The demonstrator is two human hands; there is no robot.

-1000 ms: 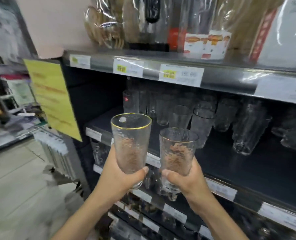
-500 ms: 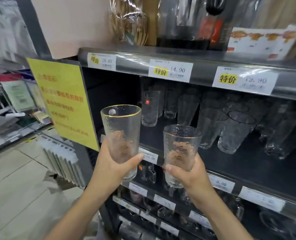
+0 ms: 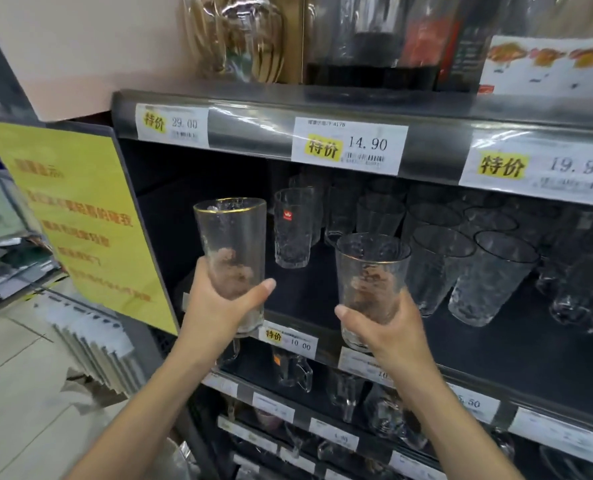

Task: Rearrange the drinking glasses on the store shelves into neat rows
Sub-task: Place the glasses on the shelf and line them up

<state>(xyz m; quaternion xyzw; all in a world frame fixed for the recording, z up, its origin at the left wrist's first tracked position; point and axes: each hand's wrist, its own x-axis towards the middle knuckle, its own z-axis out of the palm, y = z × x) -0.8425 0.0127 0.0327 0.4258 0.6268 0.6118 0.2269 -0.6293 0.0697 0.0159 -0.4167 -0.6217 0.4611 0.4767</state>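
While my left hand [image 3: 218,306] grips the left glass [image 3: 231,237] and right hand [image 3: 386,329] the right glass [image 3: 371,268], bumping shelved glasses [image 3: 489,275] risks chips.

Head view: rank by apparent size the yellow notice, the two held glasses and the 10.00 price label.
1. yellow notice
2. left glass in the left hand and right glass in the right hand: they look alike, and nearness to the camera is unsure, so not ranked
3. 10.00 price label
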